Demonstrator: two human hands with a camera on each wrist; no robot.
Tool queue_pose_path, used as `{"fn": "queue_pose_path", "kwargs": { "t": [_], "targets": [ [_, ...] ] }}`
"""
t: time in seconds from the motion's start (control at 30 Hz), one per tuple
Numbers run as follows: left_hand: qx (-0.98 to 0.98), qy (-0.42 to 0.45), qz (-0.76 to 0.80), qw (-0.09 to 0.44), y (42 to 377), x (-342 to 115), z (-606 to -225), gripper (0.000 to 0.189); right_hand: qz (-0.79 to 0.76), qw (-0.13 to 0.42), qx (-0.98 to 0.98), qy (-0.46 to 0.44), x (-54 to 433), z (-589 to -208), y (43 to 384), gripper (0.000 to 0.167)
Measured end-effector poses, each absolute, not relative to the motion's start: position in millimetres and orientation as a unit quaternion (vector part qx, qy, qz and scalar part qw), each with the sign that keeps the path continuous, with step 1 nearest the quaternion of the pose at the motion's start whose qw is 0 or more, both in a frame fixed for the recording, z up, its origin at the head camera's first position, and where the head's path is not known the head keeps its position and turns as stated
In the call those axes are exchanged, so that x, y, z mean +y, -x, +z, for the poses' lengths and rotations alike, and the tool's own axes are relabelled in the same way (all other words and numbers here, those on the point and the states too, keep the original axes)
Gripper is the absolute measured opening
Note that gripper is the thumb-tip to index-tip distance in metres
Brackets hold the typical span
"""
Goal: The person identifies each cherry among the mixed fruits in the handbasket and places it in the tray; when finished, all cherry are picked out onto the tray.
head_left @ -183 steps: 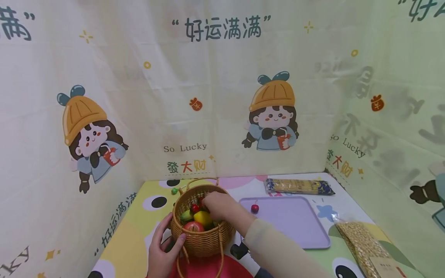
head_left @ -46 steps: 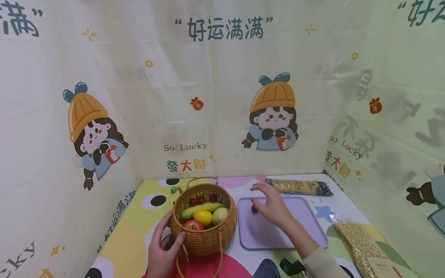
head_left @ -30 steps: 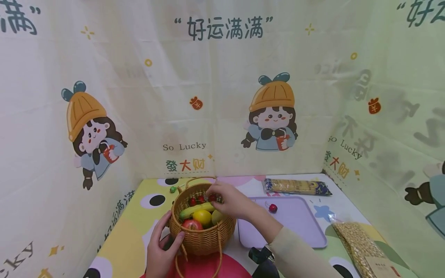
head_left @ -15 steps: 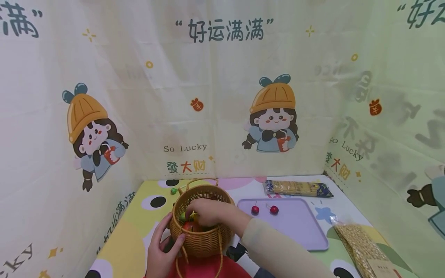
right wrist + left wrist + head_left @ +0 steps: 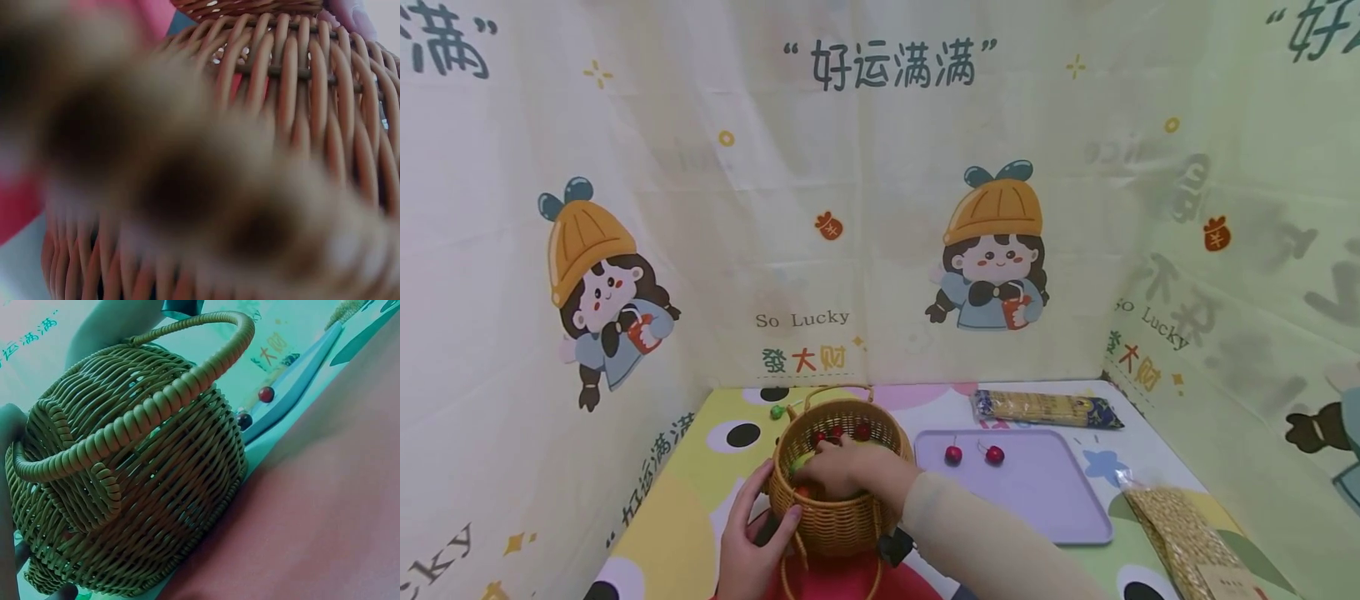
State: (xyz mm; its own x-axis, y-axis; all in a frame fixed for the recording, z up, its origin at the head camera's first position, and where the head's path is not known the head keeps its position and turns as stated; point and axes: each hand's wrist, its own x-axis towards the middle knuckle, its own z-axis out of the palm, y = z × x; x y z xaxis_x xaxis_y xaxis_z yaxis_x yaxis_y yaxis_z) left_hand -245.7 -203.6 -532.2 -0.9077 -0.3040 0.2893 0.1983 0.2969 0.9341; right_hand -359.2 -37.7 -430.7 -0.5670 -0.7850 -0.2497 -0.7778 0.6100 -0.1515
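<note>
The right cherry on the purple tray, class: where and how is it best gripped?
Probably pinch the right cherry across its round body, from above and the right: its thin stem points left and away, and the other cherry lies left.

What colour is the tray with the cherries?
The tray is light purple, clearest in the head view.

The person's right hand [image 5: 844, 468] is down inside the basket [image 5: 835, 532], their left hand [image 5: 751, 537] against its left side. Right of the right hand sits a tray [image 5: 1045, 496] bearing two cherries [image 5: 995, 456]; behind that, a packet [image 5: 1048, 409]; farther right, a bag [image 5: 1187, 533].
</note>
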Motion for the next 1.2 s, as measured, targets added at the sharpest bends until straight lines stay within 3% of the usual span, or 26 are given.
{"fn": "queue_pose_path", "kwargs": {
  "t": [0.53,1.0,1.2],
  "targets": [
    [-0.785,-0.042,-0.578,0.219,245.7,-200.6,-531.4,0.071,-0.039,0.203,0.890,0.406,-40.1,-431.5,355.3,0.053],
    [-0.777,-0.043,-0.586,0.225,245.0,-200.2,-533.7,0.070,-0.069,0.221,0.881,0.412,-39.3,-437.8,359.0,0.058],
    [-0.780,-0.043,-0.582,0.224,244.0,-199.9,-534.0,0.071,-0.101,0.202,0.879,0.419,-37.5,-441.7,363.8,0.057]
  ]
}}
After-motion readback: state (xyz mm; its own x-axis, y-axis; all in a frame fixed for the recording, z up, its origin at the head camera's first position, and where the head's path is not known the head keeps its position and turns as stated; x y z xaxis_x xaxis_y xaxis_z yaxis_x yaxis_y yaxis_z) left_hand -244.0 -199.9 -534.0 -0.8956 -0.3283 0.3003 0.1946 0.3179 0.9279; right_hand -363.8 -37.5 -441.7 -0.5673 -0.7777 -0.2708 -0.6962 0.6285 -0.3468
